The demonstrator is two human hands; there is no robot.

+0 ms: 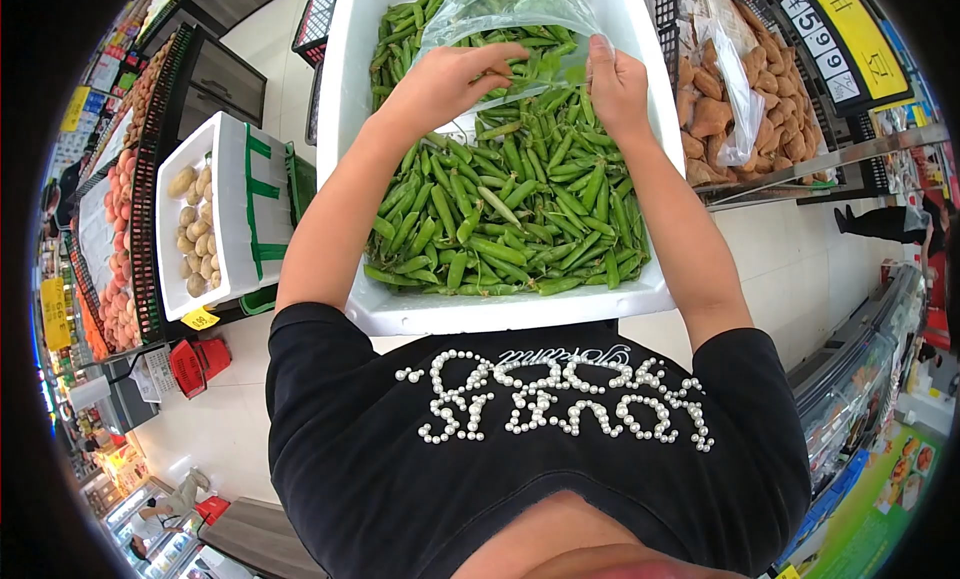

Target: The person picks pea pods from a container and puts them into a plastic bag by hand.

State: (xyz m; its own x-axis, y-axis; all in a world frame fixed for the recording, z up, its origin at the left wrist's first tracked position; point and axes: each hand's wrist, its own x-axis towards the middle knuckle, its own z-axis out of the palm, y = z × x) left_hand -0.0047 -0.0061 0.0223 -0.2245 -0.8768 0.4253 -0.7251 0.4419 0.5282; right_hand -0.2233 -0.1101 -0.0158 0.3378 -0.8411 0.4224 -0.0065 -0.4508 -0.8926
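Observation:
A white foam box (347, 39) full of green pea pods (500, 204) stands in front of me. A clear plastic bag (520, 17) spreads over the far part of the heap, its mouth facing me. My right hand (618, 89) pinches the bag's edge between thumb and fingers on the right. At the bag's mouth, my left hand (460, 79) has its fingers bent together, with a thin green pea pod showing at the tips. Several green pieces show through the film between the hands.
Brown tubers (715, 119) lie to the right, with a plastic bag on them and a price sign (845, 39) above. Left is a white box (222, 269) of potatoes. A red basket (200, 364) stands on the floor. Another person (165, 514) is at lower left.

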